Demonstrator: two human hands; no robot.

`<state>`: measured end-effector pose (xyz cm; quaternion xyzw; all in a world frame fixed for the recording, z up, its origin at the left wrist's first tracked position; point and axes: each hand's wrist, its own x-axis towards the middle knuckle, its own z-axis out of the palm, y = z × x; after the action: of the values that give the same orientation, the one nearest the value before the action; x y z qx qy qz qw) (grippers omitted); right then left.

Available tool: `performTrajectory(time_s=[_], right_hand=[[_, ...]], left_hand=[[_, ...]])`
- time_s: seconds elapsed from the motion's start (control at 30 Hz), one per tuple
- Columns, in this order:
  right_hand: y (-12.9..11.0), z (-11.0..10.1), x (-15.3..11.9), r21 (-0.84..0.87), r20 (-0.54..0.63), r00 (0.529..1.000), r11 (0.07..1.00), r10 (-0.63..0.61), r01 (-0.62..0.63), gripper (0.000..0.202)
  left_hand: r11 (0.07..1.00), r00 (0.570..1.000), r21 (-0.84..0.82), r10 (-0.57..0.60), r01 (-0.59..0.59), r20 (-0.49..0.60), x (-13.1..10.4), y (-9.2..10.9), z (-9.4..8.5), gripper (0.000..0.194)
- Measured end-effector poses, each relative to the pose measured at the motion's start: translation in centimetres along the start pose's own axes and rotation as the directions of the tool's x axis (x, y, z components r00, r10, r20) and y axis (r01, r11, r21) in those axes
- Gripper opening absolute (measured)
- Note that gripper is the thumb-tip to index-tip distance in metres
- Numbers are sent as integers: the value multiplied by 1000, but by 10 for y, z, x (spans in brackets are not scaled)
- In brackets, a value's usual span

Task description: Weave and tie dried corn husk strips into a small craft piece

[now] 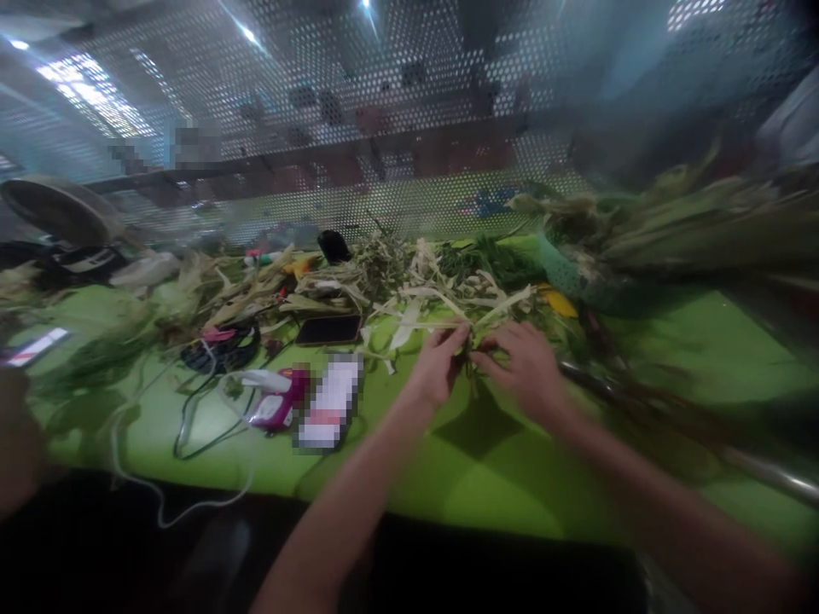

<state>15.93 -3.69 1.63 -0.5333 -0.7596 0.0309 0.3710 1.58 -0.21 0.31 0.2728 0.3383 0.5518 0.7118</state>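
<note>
My left hand [441, 362] and my right hand [528, 367] meet above the green table [479, 495]. Both are closed in a pinch around a bundle of pale dried husk strips [508, 304]. The strips stick up and out beyond the fingertips, and a thin end hangs below them. My fingers hide the spot where the strips come together. Right behind the hands lies a loose heap of dry husks and leaves [415, 269], with another pale strip [404, 326] just left of my left hand.
Left of my arm lie a blurred-out phone [329, 405], a dark phone [328, 330], a purple device [281, 405] and loose cables [185, 418]. A green basket [569, 273] with long leaves stands at right, near a metal rod [768, 479]. Perforated mesh [415, 153] rises behind.
</note>
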Motion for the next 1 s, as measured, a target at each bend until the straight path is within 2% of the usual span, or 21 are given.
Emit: performTrajectory(time_s=[0.1, 0.23, 0.4, 0.5, 0.7, 0.87, 1.0], right_hand=[[1, 12, -1, 99, 59, 994, 990, 93, -98, 15], [4, 12, 0, 186, 84, 994, 979, 67, -82, 14], [5, 4, 2, 142, 131, 991, 990, -25, 6, 19], [6, 3, 3, 166, 153, 987, 986, -42, 16, 18], [11, 3, 2, -10, 177, 976, 991, -129, 133, 15], [10, 3, 2, -31, 184, 969, 985, -163, 172, 20], [11, 2, 3, -69, 193, 963, 976, -190, 206, 20]], left_hand=[[1000, 999, 2, -16, 16, 50, -1, -5, 1, 35], [994, 999, 105, 17, -21, 44, -1, -4, -1, 31], [980, 999, 194, 39, -41, 16, 0, 3, -5, 32], [969, 999, 243, 50, -50, 3, 0, 5, -5, 32], [954, 991, 277, 131, -116, -38, 1, -3, -5, 25], [930, 983, 330, 180, -162, -26, 2, -7, -8, 28], [949, 992, 291, 128, -120, -10, 0, -5, -5, 30]])
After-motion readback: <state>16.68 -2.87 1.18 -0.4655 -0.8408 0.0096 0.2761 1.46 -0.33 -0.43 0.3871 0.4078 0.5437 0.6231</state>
